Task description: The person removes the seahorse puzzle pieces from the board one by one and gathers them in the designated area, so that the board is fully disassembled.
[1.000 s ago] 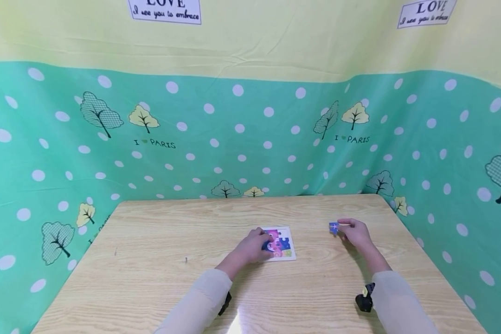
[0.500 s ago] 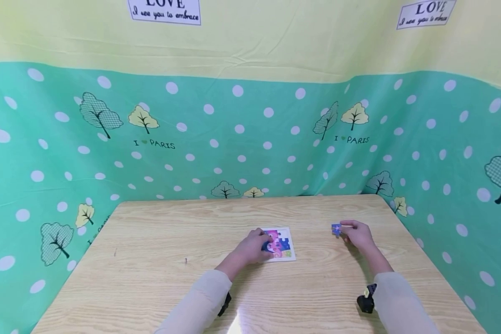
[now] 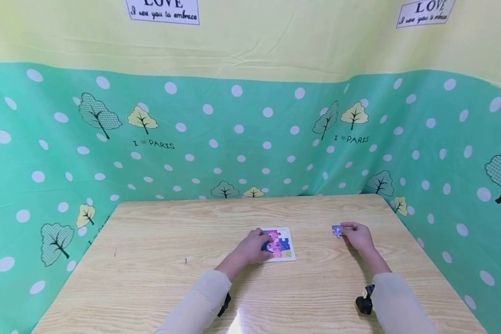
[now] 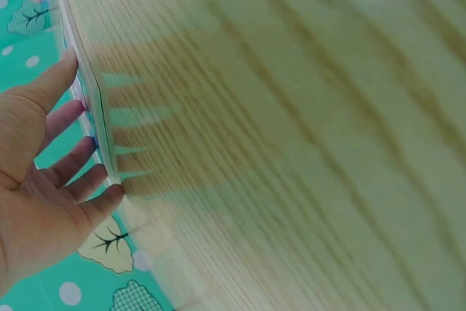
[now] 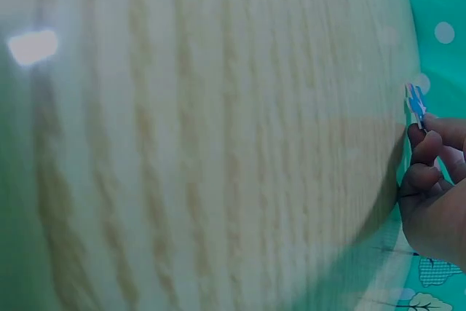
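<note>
A small jigsaw puzzle in a white frame lies on the table right of the middle. It shows a pink cartoon figure on dark blue, with a bare white patch near its upper right. My left hand rests on its left side, fingers spread. In the left wrist view, the thumb and fingertips touch the edge of the puzzle board. Farther right, my right hand pinches a blue puzzle piece with a pale star print. The right wrist view shows this puzzle piece nearly edge-on between thumb and finger.
The wooden table ends at a green dotted curtain behind and on both sides. A black device sits under the right sleeve. A tiny dark mark shows left of the puzzle.
The puzzle piece has turned in my right fingers and shifted slightly to the right and nearer, together with the hand. My left hand and the puzzle have stayed in place.
</note>
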A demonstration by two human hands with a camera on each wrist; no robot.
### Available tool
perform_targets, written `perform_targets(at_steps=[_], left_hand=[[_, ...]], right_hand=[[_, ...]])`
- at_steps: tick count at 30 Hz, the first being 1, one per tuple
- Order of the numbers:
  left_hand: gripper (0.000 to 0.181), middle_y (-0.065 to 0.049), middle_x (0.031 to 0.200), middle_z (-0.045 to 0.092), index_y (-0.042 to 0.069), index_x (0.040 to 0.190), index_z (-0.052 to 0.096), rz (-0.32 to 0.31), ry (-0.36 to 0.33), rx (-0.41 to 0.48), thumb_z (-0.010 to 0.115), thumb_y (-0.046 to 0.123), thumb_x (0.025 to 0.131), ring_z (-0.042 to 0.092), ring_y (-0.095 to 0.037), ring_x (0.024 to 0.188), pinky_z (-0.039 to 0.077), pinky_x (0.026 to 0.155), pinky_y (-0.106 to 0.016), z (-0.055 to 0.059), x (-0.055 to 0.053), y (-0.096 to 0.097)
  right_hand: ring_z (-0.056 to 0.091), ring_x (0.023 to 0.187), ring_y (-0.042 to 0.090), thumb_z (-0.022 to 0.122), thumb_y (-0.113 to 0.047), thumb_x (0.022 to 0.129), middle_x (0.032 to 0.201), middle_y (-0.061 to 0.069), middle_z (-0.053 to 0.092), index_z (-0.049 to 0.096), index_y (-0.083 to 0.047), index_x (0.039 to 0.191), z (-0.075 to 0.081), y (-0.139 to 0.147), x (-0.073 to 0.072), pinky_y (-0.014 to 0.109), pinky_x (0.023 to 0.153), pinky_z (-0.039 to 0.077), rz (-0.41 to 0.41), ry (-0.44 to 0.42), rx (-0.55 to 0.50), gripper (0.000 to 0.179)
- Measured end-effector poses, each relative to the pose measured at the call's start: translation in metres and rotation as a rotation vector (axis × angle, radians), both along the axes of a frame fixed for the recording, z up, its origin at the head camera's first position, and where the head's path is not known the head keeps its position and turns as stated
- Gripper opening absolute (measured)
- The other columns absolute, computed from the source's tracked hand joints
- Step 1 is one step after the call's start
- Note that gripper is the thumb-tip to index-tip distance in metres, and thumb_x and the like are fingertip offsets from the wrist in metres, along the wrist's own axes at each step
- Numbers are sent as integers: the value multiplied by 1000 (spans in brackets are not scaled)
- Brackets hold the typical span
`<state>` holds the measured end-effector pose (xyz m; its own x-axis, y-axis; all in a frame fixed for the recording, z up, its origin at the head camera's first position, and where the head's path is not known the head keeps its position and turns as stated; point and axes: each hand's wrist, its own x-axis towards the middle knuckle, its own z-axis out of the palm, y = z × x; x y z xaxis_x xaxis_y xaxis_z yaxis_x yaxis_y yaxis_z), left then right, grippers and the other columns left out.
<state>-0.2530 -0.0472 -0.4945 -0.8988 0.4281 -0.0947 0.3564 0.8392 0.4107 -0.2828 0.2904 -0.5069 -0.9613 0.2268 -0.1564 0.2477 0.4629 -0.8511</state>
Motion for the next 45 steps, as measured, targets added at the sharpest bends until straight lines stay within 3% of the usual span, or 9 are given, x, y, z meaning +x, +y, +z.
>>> perform_targets(at_steps=[6, 14, 19, 22, 26, 29, 38, 45], left_hand=[[49, -9, 128, 49, 20, 127, 58, 4, -2, -4, 70, 37, 82, 50, -24, 117, 44, 102, -39, 1, 1, 0], [50, -8, 128, 49, 19, 127, 57, 3, -13, 8, 70, 36, 82, 49, -25, 118, 43, 103, -39, 4, 1, 1], [50, -9, 130, 48, 19, 128, 57, 10, -24, 11, 70, 36, 82, 48, -26, 120, 43, 103, -40, 5, 2, 1], [50, -9, 130, 48, 19, 127, 57, 6, -21, 11, 70, 36, 82, 49, -26, 119, 43, 103, -40, 5, 2, 1], [50, -9, 130, 48, 19, 127, 57, 5, -19, 10, 70, 35, 82, 49, -25, 118, 43, 103, -40, 4, 2, 0], [50, -9, 130, 48, 19, 128, 57, 10, -21, 7, 70, 36, 83, 49, -25, 119, 42, 104, -40, 4, 2, 0], [50, -10, 131, 48, 19, 127, 57, 4, -11, 0, 70, 37, 82, 49, -27, 119, 43, 103, -41, 4, 1, 1], [51, -11, 132, 48, 19, 127, 57, -1, 6, -13, 70, 38, 82, 49, -26, 118, 44, 102, -40, 2, 1, 0]], right_hand=[[52, 61, 9, 52, -16, 93, 80, 2, 58, 54, 5, 124, -2, 0, 0, 22, 53, 45, -19, 5, 22, 38], [52, 67, 8, 52, -18, 93, 109, 20, 59, 56, 3, 123, -3, -2, 1, 20, 55, 46, -29, 16, 73, 37], [53, 73, 13, 52, -17, 93, 111, 22, 58, 57, 4, 121, -3, -3, 3, 19, 56, 44, -34, 30, 104, 36], [55, 86, 22, 53, -20, 93, 116, 23, 57, 57, 4, 122, -2, -3, 4, 23, 64, 45, -19, 27, 109, 37], [51, 110, 34, 57, -25, 91, 126, 26, 53, 55, 4, 123, -1, -1, 5, 39, 88, 46, 33, 16, 100, 43], [49, 116, 37, 60, -27, 90, 126, 27, 53, 55, 4, 124, -1, 0, 5, 48, 97, 42, 76, 11, 118, 46], [52, 102, 32, 60, -24, 90, 115, 23, 55, 53, 4, 126, -2, -1, 4, 44, 87, 45, 89, 9, 195, 46], [51, 89, 26, 61, -24, 89, 98, 15, 56, 54, 4, 124, -4, 0, 2, 29, 70, 41, 95, 26, 220, 45]])
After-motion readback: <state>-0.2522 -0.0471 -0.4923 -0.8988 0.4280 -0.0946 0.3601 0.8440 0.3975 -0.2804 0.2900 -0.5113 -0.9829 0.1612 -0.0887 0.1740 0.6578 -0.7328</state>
